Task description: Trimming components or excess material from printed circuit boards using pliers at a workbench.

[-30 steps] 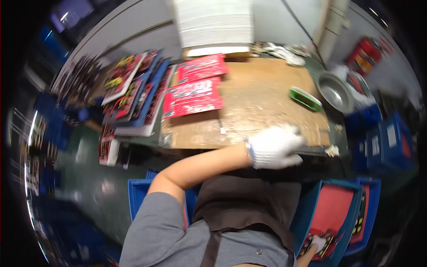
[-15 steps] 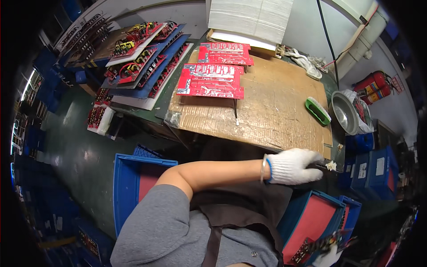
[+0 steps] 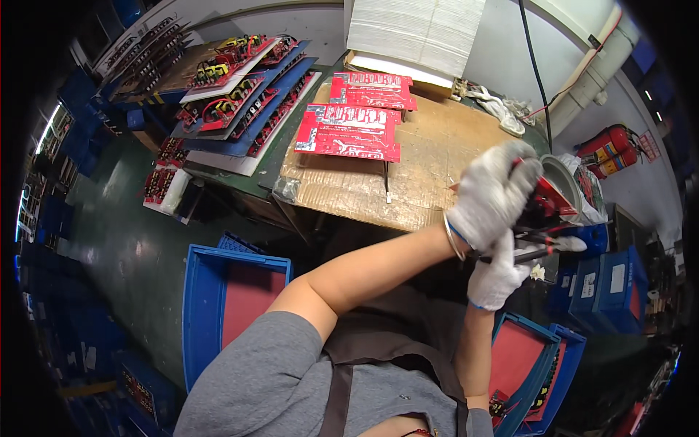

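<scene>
My left hand [image 3: 491,193], in a white knit glove, is closed at the edge of a red circuit board [image 3: 555,195] above the right side of the table. The board is tilted, with dark parts on its underside. Just below it my right hand [image 3: 501,275], also gloved, is closed around a dark hand tool with some red on it [image 3: 537,254]; its exact kind is blurred. Two more red circuit boards lie solder side up on the cardboard: a nearer one [image 3: 348,132] and a farther one [image 3: 371,90].
Cardboard [image 3: 429,175] covers the table. A metal bowl [image 3: 561,177] stands at its right edge. Stacked boards on panels [image 3: 247,116] lie at the left. Blue bins stand below, one left [image 3: 191,313] and one right [image 3: 535,328]. A fire extinguisher [image 3: 608,149] is at far right.
My right hand has risen from the right bin to the table edge. My left hand has moved up and away from the table's near edge, and a red circuit board is now between my hands.
</scene>
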`<state>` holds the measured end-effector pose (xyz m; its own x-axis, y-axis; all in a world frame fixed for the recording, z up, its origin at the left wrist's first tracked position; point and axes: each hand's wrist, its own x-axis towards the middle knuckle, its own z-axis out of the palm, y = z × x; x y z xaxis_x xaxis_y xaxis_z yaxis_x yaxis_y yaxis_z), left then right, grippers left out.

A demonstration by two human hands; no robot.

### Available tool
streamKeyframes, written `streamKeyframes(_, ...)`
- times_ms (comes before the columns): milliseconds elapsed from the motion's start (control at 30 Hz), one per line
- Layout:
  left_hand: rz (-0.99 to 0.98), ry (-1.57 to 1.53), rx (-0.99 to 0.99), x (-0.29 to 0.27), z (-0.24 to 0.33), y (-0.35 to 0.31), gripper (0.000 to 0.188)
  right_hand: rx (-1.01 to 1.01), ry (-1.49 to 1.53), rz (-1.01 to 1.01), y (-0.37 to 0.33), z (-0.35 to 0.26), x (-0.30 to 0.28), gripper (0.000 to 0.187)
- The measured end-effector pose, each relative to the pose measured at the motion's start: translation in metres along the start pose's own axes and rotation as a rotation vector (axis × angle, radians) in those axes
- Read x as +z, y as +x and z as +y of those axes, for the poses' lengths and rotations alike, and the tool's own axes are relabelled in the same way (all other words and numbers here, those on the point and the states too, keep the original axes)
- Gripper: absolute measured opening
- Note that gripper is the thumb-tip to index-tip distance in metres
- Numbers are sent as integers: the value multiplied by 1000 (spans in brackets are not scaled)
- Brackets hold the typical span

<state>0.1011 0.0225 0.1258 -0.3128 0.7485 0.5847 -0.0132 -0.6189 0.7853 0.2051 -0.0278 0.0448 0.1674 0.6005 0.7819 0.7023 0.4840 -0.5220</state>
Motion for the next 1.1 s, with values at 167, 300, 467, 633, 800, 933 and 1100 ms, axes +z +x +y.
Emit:
streamKeyframes(167, -134, 27, -95, -22, -23, 16, 26, 670, 746, -253, -13, -28, -38, 30)
streamKeyframes(300, -291, -13, -75, -15, -11, 23, 23, 615, 682, -280, -10, -6, -91, 42)
streamKeyframes(467, -361, 114, 259, -9, -13, 16, 23, 437, 539, -210, 20, 25, -125, 44)
streamKeyframes(633, -435, 131, 304, -9, -9, 8, 33, 450, 348, -216, 34, 47, -130, 47)
streamKeyframes(800, -468, 74, 351, -2, -16, 15, 44, 348, 145, -360, 39, 32, -131, 51)
streamKeyframes(933, -527, 108, 180, -19, -7, 21, 47, 74, -26, -382, 63, 14, -122, 46)
streamKeyframes(1100, -597, 72, 64, 0, -3, 18, 60, -106, -204, -329, 90, 7, -141, 58)
